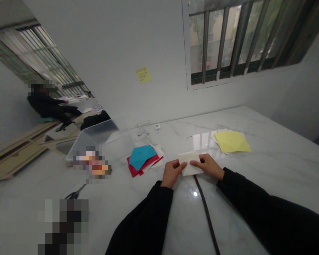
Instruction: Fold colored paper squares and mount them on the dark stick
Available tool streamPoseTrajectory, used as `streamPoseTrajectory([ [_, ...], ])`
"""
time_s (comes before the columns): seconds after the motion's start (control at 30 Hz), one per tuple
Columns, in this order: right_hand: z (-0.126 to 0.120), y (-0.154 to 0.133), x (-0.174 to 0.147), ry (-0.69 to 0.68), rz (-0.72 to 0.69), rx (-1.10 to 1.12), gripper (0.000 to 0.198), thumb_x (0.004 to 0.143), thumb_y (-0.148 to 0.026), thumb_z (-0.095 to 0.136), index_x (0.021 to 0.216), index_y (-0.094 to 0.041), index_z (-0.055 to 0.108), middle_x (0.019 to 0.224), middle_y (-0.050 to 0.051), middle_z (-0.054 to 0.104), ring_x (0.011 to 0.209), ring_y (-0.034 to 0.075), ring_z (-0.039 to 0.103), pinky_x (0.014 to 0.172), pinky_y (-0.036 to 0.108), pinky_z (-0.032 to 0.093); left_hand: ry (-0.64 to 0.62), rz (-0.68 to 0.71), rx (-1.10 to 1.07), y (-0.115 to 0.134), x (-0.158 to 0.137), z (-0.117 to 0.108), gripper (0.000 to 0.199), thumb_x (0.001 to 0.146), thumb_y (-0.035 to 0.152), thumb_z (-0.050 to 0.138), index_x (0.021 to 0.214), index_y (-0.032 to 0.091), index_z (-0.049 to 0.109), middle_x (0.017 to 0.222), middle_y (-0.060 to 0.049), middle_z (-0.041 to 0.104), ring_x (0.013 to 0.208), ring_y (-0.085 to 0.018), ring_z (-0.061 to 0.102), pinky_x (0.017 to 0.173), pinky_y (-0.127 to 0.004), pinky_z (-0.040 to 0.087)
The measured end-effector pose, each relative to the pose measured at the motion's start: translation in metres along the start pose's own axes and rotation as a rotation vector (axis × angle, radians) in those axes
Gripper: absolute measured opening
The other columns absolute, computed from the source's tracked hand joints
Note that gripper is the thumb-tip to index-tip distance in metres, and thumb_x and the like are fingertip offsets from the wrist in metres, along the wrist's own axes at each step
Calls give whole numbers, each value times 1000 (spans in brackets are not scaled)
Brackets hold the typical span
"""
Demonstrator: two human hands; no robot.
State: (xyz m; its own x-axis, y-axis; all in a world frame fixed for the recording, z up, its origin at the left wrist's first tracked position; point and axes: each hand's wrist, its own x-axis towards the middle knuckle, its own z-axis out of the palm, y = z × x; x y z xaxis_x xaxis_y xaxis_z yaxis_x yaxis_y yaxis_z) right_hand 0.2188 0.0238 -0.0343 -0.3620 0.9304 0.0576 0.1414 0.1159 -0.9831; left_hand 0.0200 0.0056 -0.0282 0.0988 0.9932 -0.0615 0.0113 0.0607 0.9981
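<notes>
Between my two hands is a small white paper envelope, held just above the marble-patterned table. My left hand grips its left edge, thumb lying on the front face. On the opposite edge my right hand pinches it the same way, its thumb also on the front. The fingers behind the paper are hidden. Left of my hands lies a loose pile of folded paper with a blue envelope on top of red paper and white sheets. To the right, a yellow envelope rests on white paper.
A clear plastic bin stands at the left. Scissors lie near the left front. A white cable and a small white block are by the wall. A dark strap hangs below my hands. Another person sits far left.
</notes>
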Motion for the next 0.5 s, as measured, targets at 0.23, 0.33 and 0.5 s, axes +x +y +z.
streamPoseTrajectory([
  [0.23, 1, -1, -1, -5, -16, -75, 46, 84, -54, 64, 97, -12, 77, 91, 10, 77, 78, 24, 70, 66, 31, 53, 22, -23, -1, 3, -1, -1, 42, 68, 53, 77, 78, 13, 75, 71, -5, 71, 66, -19, 63, 62, -28, 49],
  [0.33, 2, -2, -1, -14, -12, -96, 45, 83, -54, 64, 94, -12, 77, 90, 9, 77, 77, 24, 69, 65, 31, 53, 99, -29, -68, 3, -1, -1, 40, 72, 53, 74, 78, 13, 74, 69, -3, 69, 63, -16, 60, 59, -26, 48],
  [0.5, 3, -5, -2, -11, -18, -129, 43, 83, -53, 64, 90, -12, 76, 86, 8, 76, 73, 23, 67, 63, 30, 51, 172, -8, -222, 3, -1, 3, 32, 71, 45, 78, 78, 14, 73, 73, -3, 68, 68, -15, 60, 63, -24, 49],
])
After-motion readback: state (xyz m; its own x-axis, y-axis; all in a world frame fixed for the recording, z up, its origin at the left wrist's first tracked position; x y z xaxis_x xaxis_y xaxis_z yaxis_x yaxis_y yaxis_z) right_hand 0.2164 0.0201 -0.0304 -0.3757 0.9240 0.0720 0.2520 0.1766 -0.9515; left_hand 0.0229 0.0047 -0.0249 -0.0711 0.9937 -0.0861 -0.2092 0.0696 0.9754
